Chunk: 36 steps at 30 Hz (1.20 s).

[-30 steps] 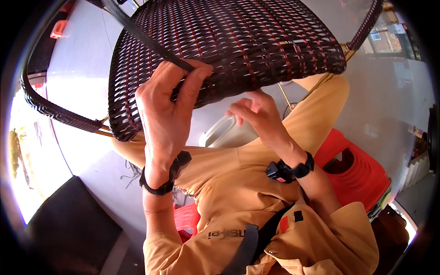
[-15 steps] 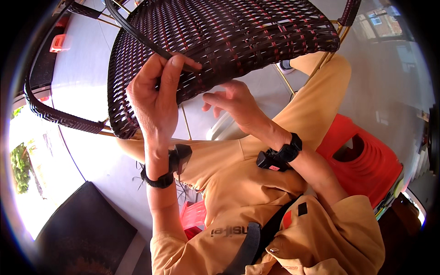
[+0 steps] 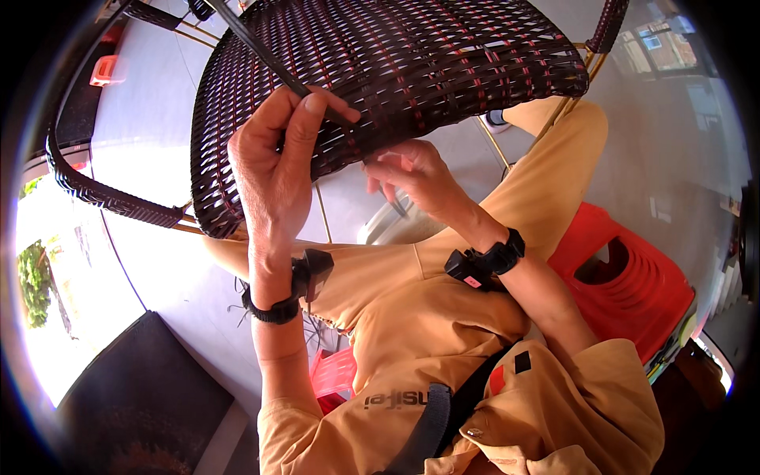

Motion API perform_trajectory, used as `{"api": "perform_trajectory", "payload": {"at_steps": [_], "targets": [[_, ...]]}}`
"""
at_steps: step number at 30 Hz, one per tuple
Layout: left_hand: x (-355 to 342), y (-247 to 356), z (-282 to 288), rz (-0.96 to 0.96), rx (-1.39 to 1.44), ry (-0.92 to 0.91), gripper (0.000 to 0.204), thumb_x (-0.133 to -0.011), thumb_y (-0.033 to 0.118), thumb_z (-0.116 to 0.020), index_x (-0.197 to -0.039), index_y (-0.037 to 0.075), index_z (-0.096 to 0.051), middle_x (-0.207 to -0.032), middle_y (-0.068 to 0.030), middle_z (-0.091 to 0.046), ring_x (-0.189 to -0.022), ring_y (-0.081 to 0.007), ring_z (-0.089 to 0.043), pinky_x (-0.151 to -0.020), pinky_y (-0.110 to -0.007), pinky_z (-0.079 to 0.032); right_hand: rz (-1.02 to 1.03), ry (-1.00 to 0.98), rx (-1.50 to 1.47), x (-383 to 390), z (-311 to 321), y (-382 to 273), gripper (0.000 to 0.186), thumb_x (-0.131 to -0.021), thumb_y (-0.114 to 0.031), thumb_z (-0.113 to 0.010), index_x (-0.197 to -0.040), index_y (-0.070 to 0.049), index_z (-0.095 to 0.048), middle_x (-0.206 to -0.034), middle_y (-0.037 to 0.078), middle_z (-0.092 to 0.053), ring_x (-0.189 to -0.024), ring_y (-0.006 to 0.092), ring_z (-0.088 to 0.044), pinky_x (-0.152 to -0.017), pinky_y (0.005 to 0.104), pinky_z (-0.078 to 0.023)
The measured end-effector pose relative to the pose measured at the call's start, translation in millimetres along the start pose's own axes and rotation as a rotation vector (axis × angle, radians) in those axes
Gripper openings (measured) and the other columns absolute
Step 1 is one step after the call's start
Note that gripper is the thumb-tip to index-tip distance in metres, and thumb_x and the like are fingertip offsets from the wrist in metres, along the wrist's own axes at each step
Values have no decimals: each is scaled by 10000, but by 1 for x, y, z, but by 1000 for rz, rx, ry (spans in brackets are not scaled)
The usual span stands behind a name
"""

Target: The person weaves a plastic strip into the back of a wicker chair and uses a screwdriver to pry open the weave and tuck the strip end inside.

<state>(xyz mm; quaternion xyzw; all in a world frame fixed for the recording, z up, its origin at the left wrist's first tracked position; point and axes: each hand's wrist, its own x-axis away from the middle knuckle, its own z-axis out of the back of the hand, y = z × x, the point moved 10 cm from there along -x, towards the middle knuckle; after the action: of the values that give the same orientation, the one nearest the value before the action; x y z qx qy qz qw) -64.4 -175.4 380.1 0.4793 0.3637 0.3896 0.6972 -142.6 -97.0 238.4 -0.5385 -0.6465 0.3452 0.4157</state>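
A woven dark brown and red chair seat tilts across my view. My left hand is closed on a long dark flat strip at the seat's near edge, its fingertips against the weave. My right hand is just below that edge, fingers bent and partly smeared by motion; a dark strip end hangs among or behind them, and I cannot make out whether they grip it. My legs in tan trousers are spread beneath the chair.
The chair's wrapped side rail arches at left, with thin gold metal legs below. A red plastic stool is at right, a black panel lower left, a small red item upper left, and a pale object under the seat.
Since a second ago, both hands and the seat's near edge sit slightly higher in view. A dark strip end has appeared below the seat by my right fingers, which have moved leftward.
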Motion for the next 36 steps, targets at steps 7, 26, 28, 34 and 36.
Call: {"api": "perform_trajectory", "payload": {"at_steps": [7, 26, 28, 34, 36], "targets": [[3, 3, 3, -113, 134, 79, 262, -925, 117, -503, -696, -5, -534, -669, -34, -634, -523, -13, -303, -462, -192, -258, -84, 57, -83, 5, -13, -7, 157, -894, -162, -555, -844, -21, -605, -774, 78, -653, -664, 157, -640, -509, 238, -446], [21, 22, 10, -213, 83, 144, 139, -837, -10, -529, -718, -36, -595, -639, -16, -462, -567, -86, -367, -503, -213, -304, -30, 197, 89, 9, 0, -26, 139, -886, -126, -573, -879, 5, -619, -658, 25, -596, -530, 58, -519, -492, 200, -436], [25, 20, 10, -190, 76, 163, 136, -838, -10, -529, -723, -38, -597, -645, -16, -473, -570, -83, -369, -507, -209, -308, -41, 218, 104, 9, 4, -26, 155, -887, -136, -567, -843, -4, -634, -656, 27, -598, -517, 62, -502, -491, 211, -430], [15, 10, 18, -70, 126, 162, 235, -926, 73, -489, -713, -15, -535, -660, -64, -632, -601, -53, -505, -580, -186, -408, -72, 213, 88, 10, 5, -20, 132, -877, -122, -574, -869, -12, -645, -645, 29, -596, -496, 54, -487, -469, 200, -413], [11, 7, 20, -35, 170, 164, 237, -929, 85, -491, -719, -11, -543, -663, -66, -633, -602, -58, -515, -597, -192, -420, -64, 212, 83, 10, 2, -21, 125, -877, -127, -570, -837, -21, -623, -629, 19, -581, -483, 44, -466, -459, 190, -390]]}}
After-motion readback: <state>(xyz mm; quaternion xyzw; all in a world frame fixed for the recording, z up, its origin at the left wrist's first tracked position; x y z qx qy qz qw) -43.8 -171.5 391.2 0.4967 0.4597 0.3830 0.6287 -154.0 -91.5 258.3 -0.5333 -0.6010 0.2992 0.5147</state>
